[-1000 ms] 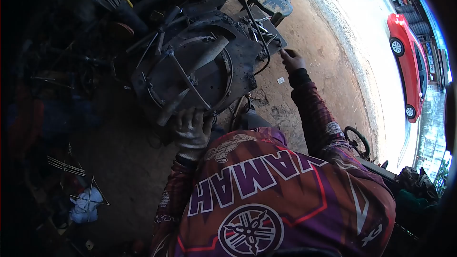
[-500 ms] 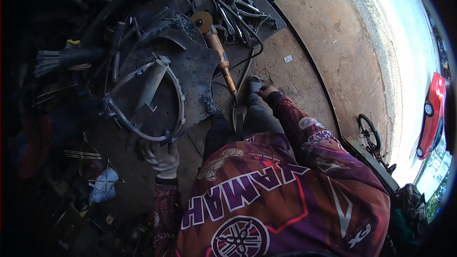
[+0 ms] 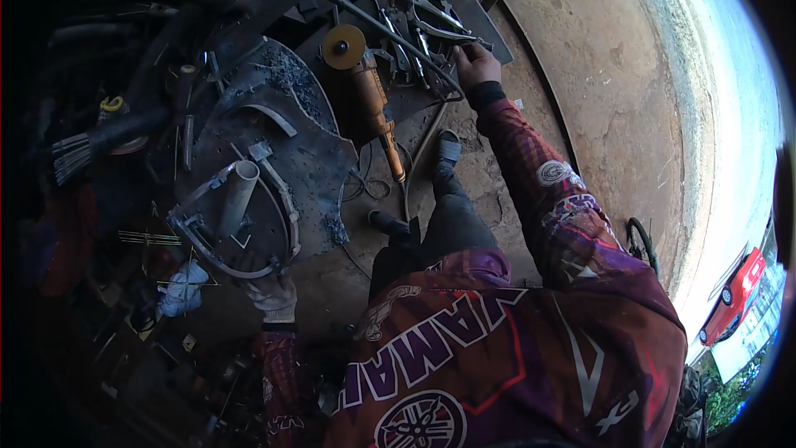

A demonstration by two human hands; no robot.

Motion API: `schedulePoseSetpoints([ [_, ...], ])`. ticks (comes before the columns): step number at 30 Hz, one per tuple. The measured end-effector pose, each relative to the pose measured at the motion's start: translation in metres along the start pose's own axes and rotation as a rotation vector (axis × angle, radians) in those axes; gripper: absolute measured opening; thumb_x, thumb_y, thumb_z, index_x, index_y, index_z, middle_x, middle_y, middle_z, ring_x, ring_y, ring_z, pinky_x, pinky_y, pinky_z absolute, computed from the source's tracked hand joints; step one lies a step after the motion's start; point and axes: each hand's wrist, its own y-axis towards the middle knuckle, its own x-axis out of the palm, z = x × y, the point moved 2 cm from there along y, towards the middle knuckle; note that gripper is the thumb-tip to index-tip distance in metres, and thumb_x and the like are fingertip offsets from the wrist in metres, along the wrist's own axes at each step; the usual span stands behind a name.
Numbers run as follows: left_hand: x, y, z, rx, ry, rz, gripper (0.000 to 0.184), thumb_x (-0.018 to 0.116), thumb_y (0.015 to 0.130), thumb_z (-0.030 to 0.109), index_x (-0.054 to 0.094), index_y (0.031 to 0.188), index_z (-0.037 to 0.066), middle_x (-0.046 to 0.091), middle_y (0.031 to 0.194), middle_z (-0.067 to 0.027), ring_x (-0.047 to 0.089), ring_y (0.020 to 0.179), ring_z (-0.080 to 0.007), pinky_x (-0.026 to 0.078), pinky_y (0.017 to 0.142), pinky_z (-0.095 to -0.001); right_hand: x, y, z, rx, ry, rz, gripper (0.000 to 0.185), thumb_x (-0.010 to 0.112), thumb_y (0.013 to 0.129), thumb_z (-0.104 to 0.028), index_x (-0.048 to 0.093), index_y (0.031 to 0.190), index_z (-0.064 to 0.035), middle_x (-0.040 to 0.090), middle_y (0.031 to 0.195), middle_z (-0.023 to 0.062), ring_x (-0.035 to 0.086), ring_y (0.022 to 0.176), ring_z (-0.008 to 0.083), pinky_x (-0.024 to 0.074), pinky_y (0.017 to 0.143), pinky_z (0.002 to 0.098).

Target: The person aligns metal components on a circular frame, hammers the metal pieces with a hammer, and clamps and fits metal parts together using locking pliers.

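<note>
Compared with the earlier frame, the right hand (image 3: 475, 66) has moved from near the foot (image 3: 448, 148) to the pliers (image 3: 441, 23). Its fingers are bent close together, at the handle ends; whether they already pinch them, I cannot tell. The pliers lie just beyond this hand, on the worktop (image 3: 491, 26), with the orange grinder (image 3: 373, 99) beside them. The metal ring (image 3: 292, 214) lies around the upright pipe (image 3: 238, 199), directly beyond the gloved left hand (image 3: 272, 294). That hand is at the ring's near edge, its fingers too dark to tell their grip.
</note>
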Motion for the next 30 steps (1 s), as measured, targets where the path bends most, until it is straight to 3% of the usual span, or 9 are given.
schedulePoseSetpoints([
  [5, 0.009, -0.017, -0.004, -0.126, 0.009, 0.013, 0.044, 0.064, 0.089, 0.030, 0.054, 0.121, 0.002, 0.057, 0.119, -0.0174, 0.058, 0.109, -0.0377, 0.047, 0.096, -0.0540, 0.003, 0.055, 0.039, 0.027, -0.143, -0.026, 0.031, 0.065, 0.087, -0.033, 0.070, 0.105, -0.0092, 0.068, 0.096, 0.0160, 0.066, 0.095, 0.0335, 0.0514, 0.085, 0.0407],
  [7, 0.012, -0.022, -0.012, -0.025, 0.103, -0.138, 0.054, 0.057, 0.092, 0.039, 0.051, 0.126, -0.003, 0.054, 0.126, -0.0200, 0.055, 0.113, -0.0418, 0.047, 0.094, -0.0531, -0.007, 0.057, 0.028, 0.116, -0.206, -0.086, 0.034, 0.064, 0.087, -0.036, 0.069, 0.111, -0.0128, 0.064, 0.108, 0.0155, 0.061, 0.105, 0.0328, 0.0493, 0.091, 0.0407],
  [13, 0.049, -0.096, -0.054, -0.035, 0.165, -0.131, 0.054, 0.057, 0.092, 0.036, 0.050, 0.127, -0.005, 0.053, 0.127, -0.0203, 0.052, 0.117, -0.0424, 0.046, 0.095, -0.0542, -0.009, 0.052, -0.005, -0.072, -0.701, -0.105, 0.038, 0.062, 0.087, -0.040, 0.068, 0.119, -0.0192, 0.058, 0.123, 0.0126, 0.051, 0.122, 0.0313, 0.0429, 0.101, 0.0435],
  [15, 0.032, -0.067, -0.032, -0.066, 0.128, -0.088, 0.054, 0.058, 0.092, 0.035, 0.051, 0.125, -0.006, 0.053, 0.127, -0.0200, 0.053, 0.116, -0.0425, 0.045, 0.096, -0.0544, 0.000, 0.058, 0.001, -0.009, -0.730, -0.315, 0.039, 0.062, 0.087, -0.039, 0.067, 0.121, -0.0204, 0.058, 0.124, 0.0128, 0.049, 0.125, 0.0313, 0.0409, 0.103, 0.0448],
  [23, 0.004, -0.013, -0.001, -0.020, 0.152, -0.113, 0.063, 0.066, 0.086, 0.032, 0.042, 0.132, -0.004, 0.055, 0.124, -0.0194, 0.055, 0.113, -0.0412, 0.045, 0.097, -0.0520, 0.008, 0.064, 0.001, 0.004, -0.586, -0.354, 0.044, 0.062, 0.087, -0.045, 0.067, 0.121, -0.0176, 0.061, 0.120, 0.0164, 0.060, 0.112, 0.0345, 0.0477, 0.095, 0.0432],
  [25, 0.004, -0.010, -0.003, -0.040, 0.052, -0.169, 0.059, 0.065, 0.088, 0.033, 0.043, 0.132, -0.001, 0.053, 0.125, -0.0202, 0.055, 0.111, -0.0426, 0.046, 0.093, -0.0566, 0.008, 0.080, 0.007, 0.288, -0.344, -0.513, 0.045, 0.063, 0.087, -0.044, 0.066, 0.123, -0.0159, 0.065, 0.117, 0.0200, 0.063, 0.108, 0.0347, 0.0493, 0.093, 0.0408],
  [26, 0.004, -0.012, -0.005, -0.056, 0.033, -0.168, 0.060, 0.065, 0.088, 0.033, 0.043, 0.132, -0.001, 0.053, 0.125, -0.0202, 0.055, 0.111, -0.0424, 0.046, 0.094, -0.0563, 0.007, 0.090, 0.018, 0.383, -0.249, -0.426, 0.042, 0.063, 0.088, -0.040, 0.067, 0.121, -0.0138, 0.067, 0.112, 0.0198, 0.064, 0.105, 0.0343, 0.0502, 0.091, 0.0389],
  [29, 0.008, -0.020, -0.009, -0.071, 0.027, -0.124, 0.061, 0.065, 0.087, 0.033, 0.043, 0.132, -0.001, 0.054, 0.124, -0.0202, 0.055, 0.112, -0.0421, 0.046, 0.094, -0.0553, 0.011, 0.108, 0.031, 0.257, -0.278, -0.461, 0.038, 0.066, 0.084, -0.034, 0.069, 0.116, -0.0132, 0.069, 0.110, 0.0163, 0.065, 0.104, 0.0342, 0.0509, 0.090, 0.0388],
  [30, 0.009, -0.023, -0.010, -0.073, 0.029, -0.112, 0.061, 0.066, 0.087, 0.033, 0.043, 0.132, -0.001, 0.054, 0.124, -0.0202, 0.055, 0.112, -0.0419, 0.046, 0.095, -0.0549, 0.012, 0.117, 0.031, 0.185, -0.496, -0.605, 0.037, 0.069, 0.081, -0.029, 0.070, 0.114, -0.0137, 0.070, 0.110, 0.0142, 0.066, 0.103, 0.0328, 0.0515, 0.089, 0.0395],
])
